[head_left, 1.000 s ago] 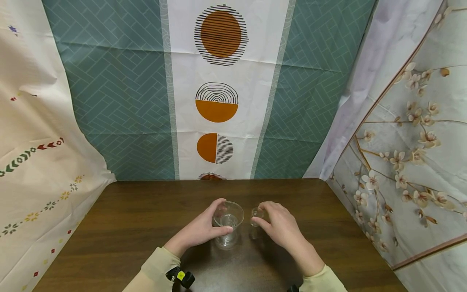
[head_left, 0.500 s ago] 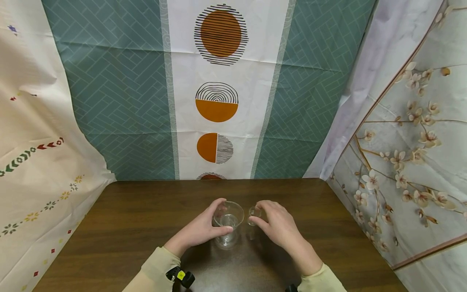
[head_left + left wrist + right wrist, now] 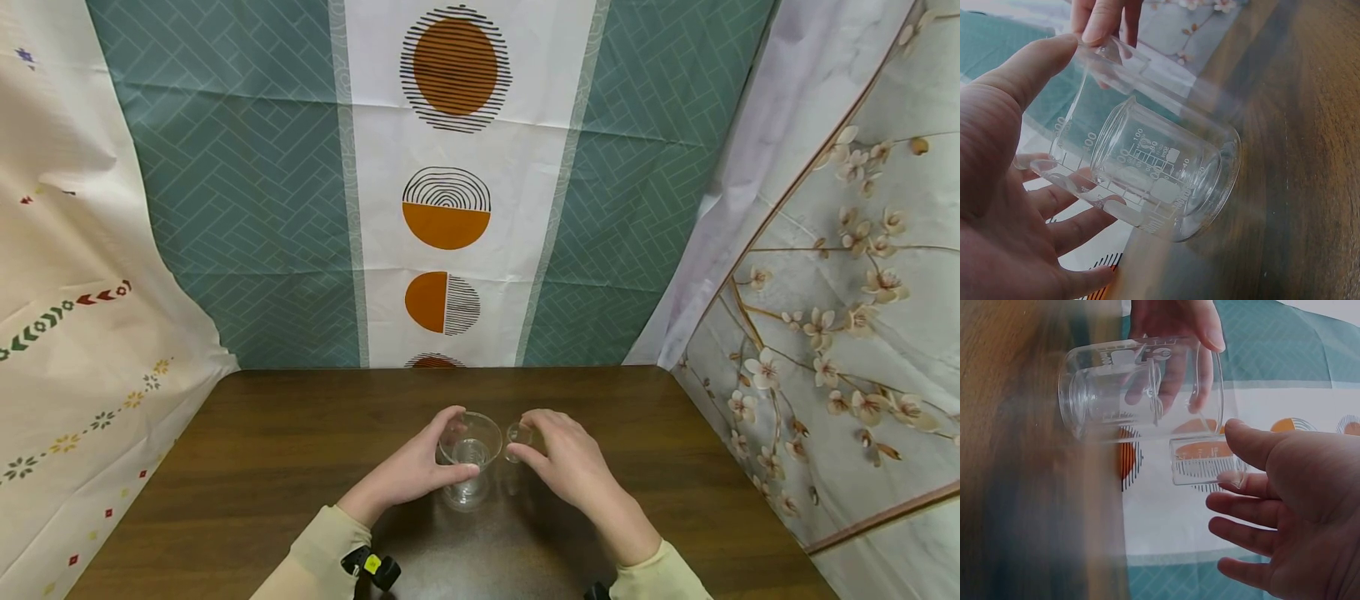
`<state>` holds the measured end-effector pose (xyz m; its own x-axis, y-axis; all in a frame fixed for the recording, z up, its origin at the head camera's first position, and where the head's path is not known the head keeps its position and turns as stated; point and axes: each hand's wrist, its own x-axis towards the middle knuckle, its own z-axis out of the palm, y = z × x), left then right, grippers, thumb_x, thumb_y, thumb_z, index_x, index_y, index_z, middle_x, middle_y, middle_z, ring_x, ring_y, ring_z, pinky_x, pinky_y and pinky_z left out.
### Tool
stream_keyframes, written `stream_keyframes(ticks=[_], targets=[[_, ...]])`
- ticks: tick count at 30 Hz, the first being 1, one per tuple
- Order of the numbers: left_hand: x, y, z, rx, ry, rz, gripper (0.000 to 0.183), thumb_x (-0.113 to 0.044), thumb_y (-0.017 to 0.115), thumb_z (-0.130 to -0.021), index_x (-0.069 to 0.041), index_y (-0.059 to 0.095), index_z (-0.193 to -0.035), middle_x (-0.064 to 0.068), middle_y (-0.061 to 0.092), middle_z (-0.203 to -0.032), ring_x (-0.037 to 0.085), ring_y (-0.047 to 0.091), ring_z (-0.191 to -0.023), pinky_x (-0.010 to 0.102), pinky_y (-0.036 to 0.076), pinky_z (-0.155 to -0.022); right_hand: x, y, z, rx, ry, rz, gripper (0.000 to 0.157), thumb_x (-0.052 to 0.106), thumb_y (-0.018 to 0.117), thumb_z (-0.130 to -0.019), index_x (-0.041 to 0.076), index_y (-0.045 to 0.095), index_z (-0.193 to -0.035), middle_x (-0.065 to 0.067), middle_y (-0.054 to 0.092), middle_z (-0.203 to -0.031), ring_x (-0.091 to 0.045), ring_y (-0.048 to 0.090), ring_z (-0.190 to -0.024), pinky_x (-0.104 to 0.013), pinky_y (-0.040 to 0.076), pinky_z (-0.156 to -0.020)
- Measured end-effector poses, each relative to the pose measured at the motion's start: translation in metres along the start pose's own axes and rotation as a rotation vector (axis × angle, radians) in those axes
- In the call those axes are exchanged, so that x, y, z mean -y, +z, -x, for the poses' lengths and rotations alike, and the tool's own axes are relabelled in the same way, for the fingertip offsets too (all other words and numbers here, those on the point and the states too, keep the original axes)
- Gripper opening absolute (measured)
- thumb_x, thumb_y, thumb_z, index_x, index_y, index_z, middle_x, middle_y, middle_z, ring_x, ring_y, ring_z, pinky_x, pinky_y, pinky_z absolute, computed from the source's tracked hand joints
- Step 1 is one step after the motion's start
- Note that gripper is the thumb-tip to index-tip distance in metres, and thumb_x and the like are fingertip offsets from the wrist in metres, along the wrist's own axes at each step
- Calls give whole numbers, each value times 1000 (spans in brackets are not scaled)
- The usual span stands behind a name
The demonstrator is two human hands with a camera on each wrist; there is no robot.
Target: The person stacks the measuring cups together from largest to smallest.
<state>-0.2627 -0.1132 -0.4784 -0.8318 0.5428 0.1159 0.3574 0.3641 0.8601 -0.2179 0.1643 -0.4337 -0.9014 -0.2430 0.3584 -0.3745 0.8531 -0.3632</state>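
A large clear glass beaker (image 3: 480, 450) stands upright on the table, and my left hand (image 3: 420, 462) grips it near the rim with thumb and fingers around its sides. Inside sits a medium beaker (image 3: 1141, 165) with white graduation marks. My right hand (image 3: 570, 458) pinches a small beaker (image 3: 516, 440) by its rim between thumb and index finger; the other fingers are spread in the right wrist view. The small beaker (image 3: 1197, 465) is held up off the table, close beside the upper part of the large beaker.
The brown wooden table (image 3: 300, 433) ends at a teal and white curtain (image 3: 442, 350) behind. A cream cloth (image 3: 112, 400) hangs at the left and a floral cloth (image 3: 825, 358) at the right. A strap with a small black device (image 3: 371, 568) is on the left wrist.
My right hand has shifted slightly left with the small beaker, bringing it closer to the large beaker. My left hand keeps its grip in the same spot.
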Motion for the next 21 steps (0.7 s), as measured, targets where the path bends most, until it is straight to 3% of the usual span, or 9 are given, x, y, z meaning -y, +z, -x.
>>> stream_keyframes(ticks=[21], targets=[[-2,-1,0,2,-3,1,94,-42,85,-99,-16,30,-170,12,54,-157,35,53,-147,58,51,-110,5,-2,-4,-19,-35,-2,32,33,88,-97,14,72,-117,-1,74,-122,-28,68,-122,-53,54,-105]])
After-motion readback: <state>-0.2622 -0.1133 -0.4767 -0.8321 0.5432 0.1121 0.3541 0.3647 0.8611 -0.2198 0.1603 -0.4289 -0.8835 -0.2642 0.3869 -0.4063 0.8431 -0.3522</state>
